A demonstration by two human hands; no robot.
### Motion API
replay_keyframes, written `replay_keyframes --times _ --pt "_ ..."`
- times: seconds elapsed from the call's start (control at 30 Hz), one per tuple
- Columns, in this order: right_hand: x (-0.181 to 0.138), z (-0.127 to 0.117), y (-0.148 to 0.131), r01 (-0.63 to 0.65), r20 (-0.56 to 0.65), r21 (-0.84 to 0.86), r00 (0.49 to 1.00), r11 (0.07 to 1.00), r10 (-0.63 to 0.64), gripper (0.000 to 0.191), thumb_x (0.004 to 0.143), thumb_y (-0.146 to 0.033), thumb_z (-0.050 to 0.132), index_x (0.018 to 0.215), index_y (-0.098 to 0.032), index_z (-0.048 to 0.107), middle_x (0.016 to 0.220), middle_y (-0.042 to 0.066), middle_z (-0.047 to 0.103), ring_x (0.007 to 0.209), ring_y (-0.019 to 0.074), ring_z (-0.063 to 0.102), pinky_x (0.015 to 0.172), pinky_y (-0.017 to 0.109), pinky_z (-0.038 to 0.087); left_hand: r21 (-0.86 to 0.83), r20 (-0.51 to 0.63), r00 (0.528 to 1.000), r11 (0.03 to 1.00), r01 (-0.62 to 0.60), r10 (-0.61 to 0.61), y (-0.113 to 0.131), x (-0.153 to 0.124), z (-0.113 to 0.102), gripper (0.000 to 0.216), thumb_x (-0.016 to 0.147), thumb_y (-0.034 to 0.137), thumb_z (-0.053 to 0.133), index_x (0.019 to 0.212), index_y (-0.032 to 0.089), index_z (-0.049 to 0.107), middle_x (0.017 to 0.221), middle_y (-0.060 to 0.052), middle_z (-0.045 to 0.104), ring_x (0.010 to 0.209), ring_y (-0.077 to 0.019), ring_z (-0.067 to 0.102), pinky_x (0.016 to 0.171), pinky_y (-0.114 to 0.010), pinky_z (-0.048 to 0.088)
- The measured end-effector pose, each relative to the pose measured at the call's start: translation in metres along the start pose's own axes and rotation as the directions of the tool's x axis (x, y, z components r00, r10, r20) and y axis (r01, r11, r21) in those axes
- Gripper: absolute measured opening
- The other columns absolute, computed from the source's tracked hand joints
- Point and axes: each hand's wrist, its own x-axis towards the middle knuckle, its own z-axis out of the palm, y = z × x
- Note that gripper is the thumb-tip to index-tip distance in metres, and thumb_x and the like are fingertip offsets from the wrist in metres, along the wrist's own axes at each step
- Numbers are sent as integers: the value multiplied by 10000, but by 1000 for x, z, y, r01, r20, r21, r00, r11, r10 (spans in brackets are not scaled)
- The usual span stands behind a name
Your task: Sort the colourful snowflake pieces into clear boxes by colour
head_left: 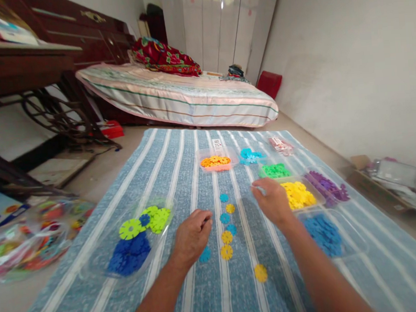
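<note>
My left hand (pixel 193 234) rests knuckles up on a blue striped mat (pixel 180 172), fingers curled, beside a short row of blue and yellow snowflake discs (pixel 226 226). A blue disc (pixel 204 255) lies just under its wrist. My right hand (pixel 272 200) hovers with fingers bent down at the edge of a clear tray of yellow discs (pixel 298 194). What either hand holds, if anything, is hidden. A lone yellow disc (pixel 261 272) lies nearer to me.
Clear trays hold sorted discs: orange (pixel 215 161), cyan (pixel 250 155), green (pixel 275 171), purple (pixel 327 186), dark blue (pixel 322 233). A tray at left holds lime and blue discs (pixel 135 238). A bag of mixed pieces (pixel 27 237), a bed (pixel 177 93) and a sewing-machine table (pixel 35 68) stand around.
</note>
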Motion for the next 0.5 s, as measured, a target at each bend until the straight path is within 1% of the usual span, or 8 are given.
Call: replay_keyframes --times 0.03,0.1,0.2,0.27,0.37,0.43,0.5 --pt "-11 10 -6 43 89 33 995 999 -45 205 835 -249 503 895 -181 686 951 87 672 948 214 599 889 362 460 0 -1 1000 1000 -1 1 0 0 0 182 843 225 430 868 198 608 823 -5 607 745 -137 583 698 -261 434" --pt "-29 25 -16 118 238 69 962 991 -131 199 804 -202 545 946 -196 683 1063 92 642 1070 221 550 962 377 423 -5 -4 1000 1000 -3 3 0 0 1 181 843 223 435 874 198 611 819 -5 604 742 -134 580 694 -255 431" --pt "-39 33 -25 205 420 80 880 976 -219 350 757 -179 609 1105 -209 636 1264 114 533 1261 259 401 1069 450 310 -18 -3 1000 1000 -2 2 -1 -1 2 182 842 215 440 884 192 616 824 -10 605 748 -134 577 695 -251 429" --pt "-37 31 -28 220 531 82 816 972 -229 463 740 -193 638 1200 -213 584 1363 132 444 1336 292 295 1078 490 277 -24 1 1000 1000 -3 3 -1 -1 2 182 841 212 444 885 188 619 821 -13 604 747 -136 575 693 -251 427" --pt "-32 28 -27 192 649 76 735 978 -195 549 737 -223 648 1274 -224 534 1462 145 317 1389 338 158 1072 520 262 -24 -4 1000 1000 -7 7 -1 -1 2 179 839 207 450 885 184 621 812 -14 602 739 -136 575 690 -251 426" --pt "-30 26 -26 178 699 79 691 981 -182 553 745 -237 639 1287 -231 527 1487 141 277 1397 348 120 1082 527 232 -18 -13 1000 1000 -9 9 -1 -1 2 179 836 203 451 888 185 622 809 -11 602 735 -135 575 688 -251 427" --pt "-29 26 -25 170 729 86 661 982 -178 564 746 -244 638 1297 -237 520 1496 136 264 1400 343 112 1091 525 208 -13 -16 1000 1000 -13 13 0 -1 2 179 835 198 449 884 188 621 811 -10 603 739 -134 576 685 -248 427"
